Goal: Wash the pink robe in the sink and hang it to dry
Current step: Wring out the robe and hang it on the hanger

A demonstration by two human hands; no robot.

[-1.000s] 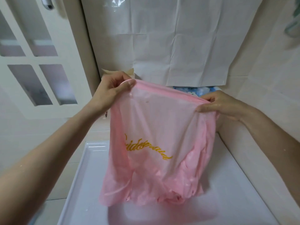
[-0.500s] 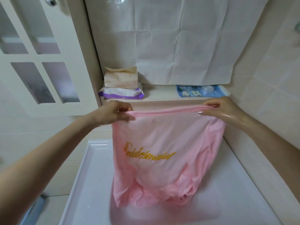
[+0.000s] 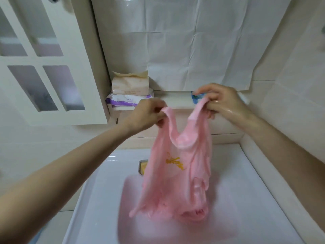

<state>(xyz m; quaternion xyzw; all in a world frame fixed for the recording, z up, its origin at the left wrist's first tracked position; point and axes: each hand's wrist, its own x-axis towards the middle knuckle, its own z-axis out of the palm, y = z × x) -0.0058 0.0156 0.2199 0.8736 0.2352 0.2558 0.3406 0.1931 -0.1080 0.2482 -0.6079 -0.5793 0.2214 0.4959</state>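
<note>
The wet pink robe with yellow lettering hangs over the white sink, its lower end bunched in the basin. My left hand pinches the top edge on the left. My right hand, wet and shiny, grips the top edge on the right. The two hands are close together, so the edge sags in a loop between them.
A ledge behind the sink carries two tissue packs stacked on the left and a blue pack behind my right hand. A white panelled door stands at left. Creased white paper covers the wall. An overflow slot shows in the sink's back wall.
My hands have lowered and come closer together. The robe's top edge, stretched taut before, now sags, and the fabric has folded narrower with its lettering partly hidden.
</note>
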